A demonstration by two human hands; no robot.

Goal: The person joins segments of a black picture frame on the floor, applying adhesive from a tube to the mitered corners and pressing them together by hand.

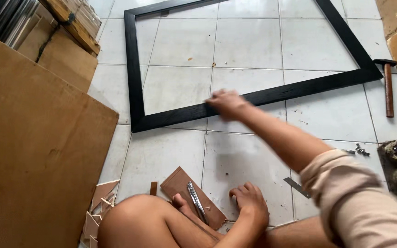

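A large black picture frame (134,78) lies flat on the white tiled floor. My right hand (226,103), blurred by motion, reaches out from a beige sleeve and grips the frame's near rail about midway along. My left hand (250,202) rests on the tile close to my legs, with its fingers apart and nothing in it. Just left of it, a small brown board piece (175,183) carries a shiny metal hand tool (197,202). My bare knee (134,220) and foot sit beside that piece.
A big brown hardboard sheet (37,151) fills the left side, with pale offcuts (98,206) at its foot. A hammer (388,87) lies at the right beyond the frame's corner. Small metal fasteners (361,150) and a thin metal strip (297,187) lie at the right. Stacked boards (70,23) stand at the upper left.
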